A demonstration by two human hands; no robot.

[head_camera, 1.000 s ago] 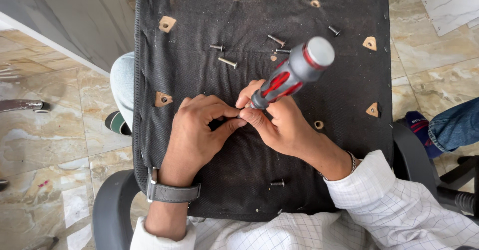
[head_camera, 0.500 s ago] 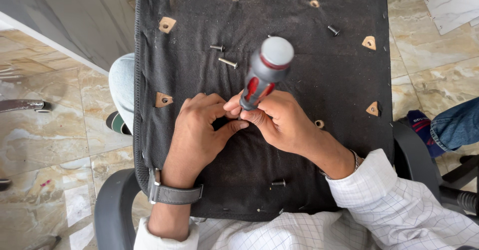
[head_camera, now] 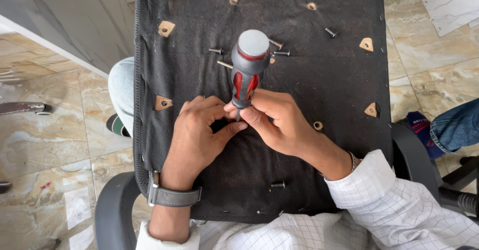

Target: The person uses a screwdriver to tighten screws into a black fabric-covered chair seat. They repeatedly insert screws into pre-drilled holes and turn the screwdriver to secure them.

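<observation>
A grey and red screwdriver (head_camera: pixel 248 65) stands nearly upright over the black fabric underside of a chair seat (head_camera: pixel 309 80). My right hand (head_camera: pixel 279 123) grips the lower part of its handle near the shaft. My left hand (head_camera: pixel 199 135) pinches at the tip, thumb and fingers closed around the spot where the shaft meets the seat; what it pinches is hidden. A dark watch (head_camera: pixel 172 196) sits on my left wrist.
Several loose bolts (head_camera: pixel 277 51) lie on the seat behind the screwdriver, one more (head_camera: pixel 331 32) at the upper right and one (head_camera: pixel 277 184) near me. Wooden mounting holes (head_camera: pixel 162 103) show through the fabric. Black armrests (head_camera: pixel 114 210) flank the seat. Another person's leg (head_camera: pixel 456 127) is at the right.
The screwdriver handle has swung from leaning right to nearly upright. Both hands stay at the same spot on the seat.
</observation>
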